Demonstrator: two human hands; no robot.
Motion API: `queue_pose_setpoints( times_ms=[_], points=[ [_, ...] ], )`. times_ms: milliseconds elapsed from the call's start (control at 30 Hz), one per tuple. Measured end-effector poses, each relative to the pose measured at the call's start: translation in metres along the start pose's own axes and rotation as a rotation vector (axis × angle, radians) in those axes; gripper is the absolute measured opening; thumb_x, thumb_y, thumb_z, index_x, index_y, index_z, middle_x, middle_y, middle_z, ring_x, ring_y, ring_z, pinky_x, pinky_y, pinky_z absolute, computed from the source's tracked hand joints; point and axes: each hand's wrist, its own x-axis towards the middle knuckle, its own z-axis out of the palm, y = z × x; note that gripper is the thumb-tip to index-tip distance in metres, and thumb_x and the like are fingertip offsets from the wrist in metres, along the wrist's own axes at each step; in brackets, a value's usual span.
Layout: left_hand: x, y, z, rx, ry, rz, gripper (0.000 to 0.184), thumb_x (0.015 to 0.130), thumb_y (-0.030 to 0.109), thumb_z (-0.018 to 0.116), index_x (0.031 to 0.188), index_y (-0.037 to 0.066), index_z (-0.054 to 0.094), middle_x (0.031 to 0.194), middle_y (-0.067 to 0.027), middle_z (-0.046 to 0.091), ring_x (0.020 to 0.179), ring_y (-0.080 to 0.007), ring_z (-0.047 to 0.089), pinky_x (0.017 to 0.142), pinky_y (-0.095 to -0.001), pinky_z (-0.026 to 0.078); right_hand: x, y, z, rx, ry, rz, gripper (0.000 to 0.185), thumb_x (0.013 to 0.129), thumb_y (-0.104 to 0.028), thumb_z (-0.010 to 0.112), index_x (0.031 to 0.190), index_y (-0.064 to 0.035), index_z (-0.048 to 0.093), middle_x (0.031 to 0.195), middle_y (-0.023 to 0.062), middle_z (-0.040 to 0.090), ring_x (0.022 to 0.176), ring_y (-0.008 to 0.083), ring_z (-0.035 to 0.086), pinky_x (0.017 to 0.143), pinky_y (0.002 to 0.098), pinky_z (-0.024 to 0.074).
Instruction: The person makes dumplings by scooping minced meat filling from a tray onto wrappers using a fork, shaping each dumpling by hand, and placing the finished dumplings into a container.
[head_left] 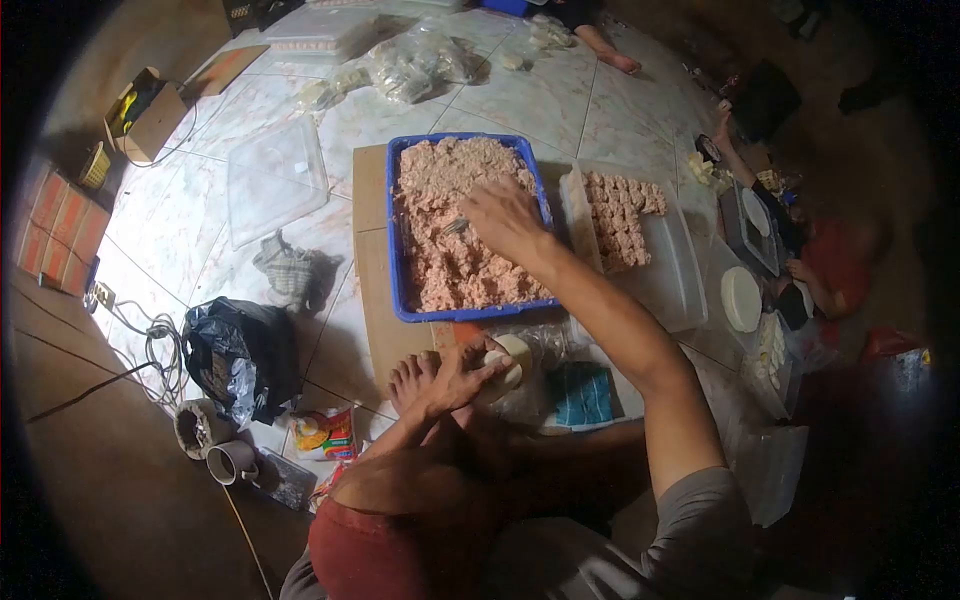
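Observation:
A blue tub [394,225] holds a large mass of pinkish minced filling [450,270]. Over its right half is my right hand [500,215], fingers curled round a metal utensil [457,226] whose end touches the filling. Below the tub, near my foot, my left hand [474,372] is closed on a pale round piece [497,362]. Just right of that hand stands a stack of pale round wrappers [516,350]. To the right of the tub, a clear plastic container [578,225] holds rows of shaped pinkish portions [622,222].
Cardboard [371,300] lies under the tub. At left are a clear lid [275,180], a grey cloth [287,268], a black bag [238,355], a mug [232,462] and cables. Plastic bags [415,65] lie at the back. Other people's arms [738,160] show at right.

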Motion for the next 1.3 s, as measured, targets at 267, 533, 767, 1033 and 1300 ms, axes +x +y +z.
queue_pose_setpoints(
  times_ms=[267, 533, 767, 1033, 1300],
  points=[
    [-0.018, 0.038, -0.011, 0.378, 0.04, -0.18, 0.049, 0.092, 0.043, 0.071, 0.121, 0.005, 0.061, 0.1, -0.0097, 0.073, 0.096, -0.0168, 0.067, 0.089, -0.0306, 0.05, -0.023, -0.003, 0.008, -0.015, -0.239, -0.548, 0.009, 0.085, -0.012, 0.058, 0.08, -0.0142, 0.066, 0.083, 0.0025, 0.064, 0.088, 0.0222, 0.065, 0.088, 0.0427, 0.0438],
    [0.011, -0.022, -0.008, 0.138, -0.038, 0.016, 0.038, 0.096, 0.033, 0.068, 0.113, 0.0, 0.062, 0.093, -0.0066, 0.071, 0.086, -0.0142, 0.065, 0.079, -0.0291, 0.052, -0.046, -0.005, 0.021, 0.095, -0.23, -0.407, 0.011, 0.082, -0.004, 0.057, 0.083, -0.0125, 0.064, 0.086, 0.0043, 0.061, 0.09, 0.0246, 0.062, 0.088, 0.0432, 0.0392],
    [0.006, -0.01, -0.013, -0.188, 0.02, -0.199, 0.034, 0.095, 0.033, 0.068, 0.112, 0.004, 0.063, 0.093, -0.005, 0.068, 0.082, -0.014, 0.061, 0.073, -0.028, 0.05, -0.062, 0.001, 0.022, 0.239, -0.448, -0.142, 0.014, 0.08, -0.004, 0.06, 0.09, -0.0104, 0.066, 0.091, 0.0078, 0.063, 0.097, 0.0255, 0.063, 0.092, 0.0439, 0.0361],
    [0.026, -0.01, -0.021, -0.579, 0.14, -0.238, 0.055, 0.096, 0.052, 0.057, 0.125, 0.006, 0.058, 0.114, -0.0094, 0.065, 0.098, -0.0217, 0.062, 0.079, -0.0417, 0.051, -0.107, 0.01, -0.015, 0.841, 0.0, 0.308, 0.02, 0.088, -0.008, 0.057, 0.103, 0.0023, 0.066, 0.104, 0.0213, 0.066, 0.1, 0.0384, 0.064, 0.087, 0.0443, 0.0503],
    [0.048, 0.025, -0.03, -1.274, -0.264, 0.143, 0.09, 0.092, 0.072, 0.045, 0.139, -0.005, 0.046, 0.135, -0.0192, 0.057, 0.128, -0.0329, 0.052, 0.113, -0.0429, 0.036, -0.168, -0.074, 0.021, 0.437, 0.34, 0.455, 0.021, 0.088, 0.002, 0.051, 0.108, 0.0011, 0.06, 0.108, 0.0191, 0.059, 0.098, 0.0397, 0.061, 0.081, 0.0447, 0.0502]
  ],
)
